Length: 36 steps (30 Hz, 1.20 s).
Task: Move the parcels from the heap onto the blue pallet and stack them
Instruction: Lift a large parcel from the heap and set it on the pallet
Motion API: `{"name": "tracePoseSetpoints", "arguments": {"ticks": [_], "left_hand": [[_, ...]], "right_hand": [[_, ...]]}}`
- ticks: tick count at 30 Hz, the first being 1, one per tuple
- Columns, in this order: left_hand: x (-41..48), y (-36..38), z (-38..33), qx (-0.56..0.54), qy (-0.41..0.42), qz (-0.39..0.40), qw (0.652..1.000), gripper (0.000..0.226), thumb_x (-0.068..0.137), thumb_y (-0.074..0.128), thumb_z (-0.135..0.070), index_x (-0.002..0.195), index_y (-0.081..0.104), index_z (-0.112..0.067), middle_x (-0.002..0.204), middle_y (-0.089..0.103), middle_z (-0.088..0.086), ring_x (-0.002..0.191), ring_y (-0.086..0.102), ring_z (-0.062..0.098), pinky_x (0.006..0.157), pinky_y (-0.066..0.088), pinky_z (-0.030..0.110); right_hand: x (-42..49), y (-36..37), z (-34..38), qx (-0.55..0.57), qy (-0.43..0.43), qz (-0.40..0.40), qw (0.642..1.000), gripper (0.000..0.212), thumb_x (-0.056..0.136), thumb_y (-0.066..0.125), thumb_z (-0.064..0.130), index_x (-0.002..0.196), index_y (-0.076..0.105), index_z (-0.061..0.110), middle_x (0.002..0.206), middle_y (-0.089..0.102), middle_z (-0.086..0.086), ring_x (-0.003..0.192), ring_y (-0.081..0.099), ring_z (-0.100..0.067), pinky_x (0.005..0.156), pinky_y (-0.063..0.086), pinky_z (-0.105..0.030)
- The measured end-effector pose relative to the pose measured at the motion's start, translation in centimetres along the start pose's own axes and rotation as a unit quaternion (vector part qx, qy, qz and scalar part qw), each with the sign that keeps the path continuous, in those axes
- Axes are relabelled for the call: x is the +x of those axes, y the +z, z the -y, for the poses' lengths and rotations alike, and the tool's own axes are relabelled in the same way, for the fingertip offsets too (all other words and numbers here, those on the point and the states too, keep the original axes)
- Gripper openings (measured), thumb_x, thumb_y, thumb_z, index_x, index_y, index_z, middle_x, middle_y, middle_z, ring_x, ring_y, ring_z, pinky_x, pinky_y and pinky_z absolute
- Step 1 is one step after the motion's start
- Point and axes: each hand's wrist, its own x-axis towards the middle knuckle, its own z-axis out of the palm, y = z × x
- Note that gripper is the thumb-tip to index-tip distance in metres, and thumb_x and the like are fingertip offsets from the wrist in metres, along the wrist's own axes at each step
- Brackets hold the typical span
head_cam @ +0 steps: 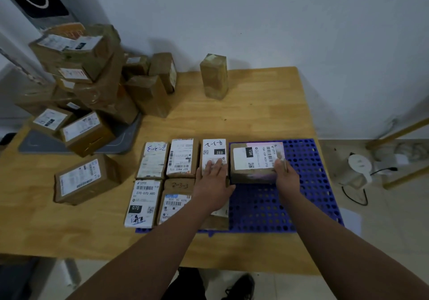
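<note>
Wooden table (255,104) by white wall (278,21) bears blue pallet (308,183); right fingers (279,163) grasp a parcel (255,158), left fingers (214,163) flat.

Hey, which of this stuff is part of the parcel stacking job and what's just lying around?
Job: heap of parcels, blue pallet, parcels laid on it, 15H parcel gripped by the right hand, left hand resting on the 032 parcel.
Lying about: white kettle on the floor, black shoe, wooden frame.
</note>
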Motion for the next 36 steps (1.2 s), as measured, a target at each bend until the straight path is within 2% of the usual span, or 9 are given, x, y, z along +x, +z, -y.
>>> {"name": "tracePoseSetpoints", "arguments": {"ticks": [7, 10, 13, 18, 22, 26, 29, 33, 36], "left_hand": [[0.0, 0.0, 0.6, -0.009, 0.009, -0.010, 1.000, 0.073, 0.099, 0.040, -0.050, 0.156, 0.004, -0.022, 0.164, -0.006, -0.005, 0.150, -0.010, 0.020, 0.121, 0.001, 0.048], [0.1, 0.1, 0.8, -0.003, 0.014, -0.009, 1.000, 0.074, 0.099, 0.041, -0.051, 0.156, 0.004, -0.021, 0.164, -0.006, -0.005, 0.150, -0.010, 0.020, 0.121, 0.003, 0.048], [0.1, 0.1, 0.8, 0.006, 0.017, -0.010, 1.000, 0.075, 0.098, 0.041, -0.052, 0.156, 0.005, -0.021, 0.164, -0.004, -0.005, 0.150, -0.008, 0.021, 0.121, 0.005, 0.049], [0.1, -0.3, 0.4, 0.020, 0.018, -0.022, 0.999, 0.073, 0.098, 0.039, -0.053, 0.155, 0.008, -0.021, 0.164, -0.002, -0.003, 0.150, -0.006, 0.024, 0.121, 0.005, 0.050], [-0.4, -1.1, 0.1, -0.008, 0.020, -0.051, 0.998, 0.067, 0.100, 0.037, -0.048, 0.155, 0.010, -0.021, 0.164, -0.002, -0.003, 0.150, -0.007, 0.024, 0.119, 0.003, 0.052], [-1.8, -2.4, -0.1, -0.064, 0.010, -0.094, 0.993, 0.064, 0.100, 0.038, -0.046, 0.155, 0.013, -0.024, 0.164, -0.002, -0.006, 0.150, -0.007, 0.021, 0.120, 0.007, 0.053], [-3.8, -3.4, 0.7, -0.113, -0.004, -0.121, 0.986, 0.064, 0.099, 0.043, -0.042, 0.154, 0.015, -0.027, 0.164, 0.001, -0.006, 0.151, -0.002, 0.022, 0.120, 0.011, 0.053], [-6.6, -5.1, 3.6, -0.176, -0.034, -0.153, 0.972, 0.062, 0.098, 0.046, -0.036, 0.154, 0.019, -0.028, 0.163, 0.008, -0.004, 0.150, 0.006, 0.023, 0.117, 0.022, 0.051], [-8.0, -5.9, 7.3, -0.235, -0.058, -0.178, 0.954, 0.061, 0.097, 0.048, -0.033, 0.153, 0.024, -0.026, 0.162, 0.016, -0.003, 0.148, 0.018, 0.019, 0.113, 0.033, 0.046]], "right_hand": [[0.2, 0.5, 0.0, -0.032, -0.010, -0.025, 0.999, 0.052, 0.099, 0.052, 0.043, 0.139, 0.053, 0.009, 0.133, 0.059, -0.015, 0.119, 0.056, -0.035, 0.089, 0.047, -0.039], [0.3, 0.4, 0.1, -0.046, -0.008, -0.009, 0.999, 0.055, 0.097, 0.055, 0.044, 0.140, 0.052, 0.010, 0.134, 0.059, -0.013, 0.120, 0.056, -0.034, 0.094, 0.049, -0.042], [0.4, -0.1, 0.5, -0.071, -0.016, 0.026, 0.997, 0.054, 0.097, 0.054, 0.043, 0.142, 0.050, 0.011, 0.135, 0.058, -0.011, 0.122, 0.055, -0.031, 0.092, 0.046, -0.037], [0.2, -0.1, 2.2, -0.087, 0.001, 0.025, 0.996, 0.077, 0.097, 0.049, 0.049, 0.156, 0.016, 0.012, 0.160, 0.024, -0.012, 0.144, 0.030, -0.032, 0.112, 0.030, -0.044], [-1.2, 0.4, 3.2, -0.105, -0.046, -0.011, 0.993, 0.081, 0.095, 0.051, 0.052, 0.157, 0.012, 0.017, 0.163, 0.016, -0.010, 0.147, 0.023, -0.032, 0.113, 0.029, -0.047], [-3.4, 1.6, 5.0, -0.226, -0.115, -0.074, 0.965, 0.064, 0.099, 0.052, 0.027, 0.153, 0.024, 0.009, 0.157, 0.025, -0.016, 0.139, 0.034, -0.034, 0.106, 0.038, -0.044], [-6.3, 4.6, 6.4, -0.310, -0.194, -0.027, 0.930, 0.061, 0.097, 0.052, 0.020, 0.153, 0.028, 0.014, 0.159, 0.023, -0.015, 0.143, 0.029, -0.031, 0.112, 0.033, -0.042], [-9.9, 9.6, 6.3, -0.322, -0.249, 0.065, 0.911, 0.064, 0.098, 0.052, 0.023, 0.155, 0.023, 0.016, 0.161, 0.019, -0.016, 0.148, 0.018, -0.031, 0.118, 0.025, -0.044], [-12.0, 12.9, 6.3, -0.338, -0.266, 0.102, 0.897, 0.064, 0.099, 0.052, 0.025, 0.155, 0.023, 0.016, 0.160, 0.021, -0.015, 0.148, 0.018, -0.031, 0.118, 0.025, -0.047]]}}
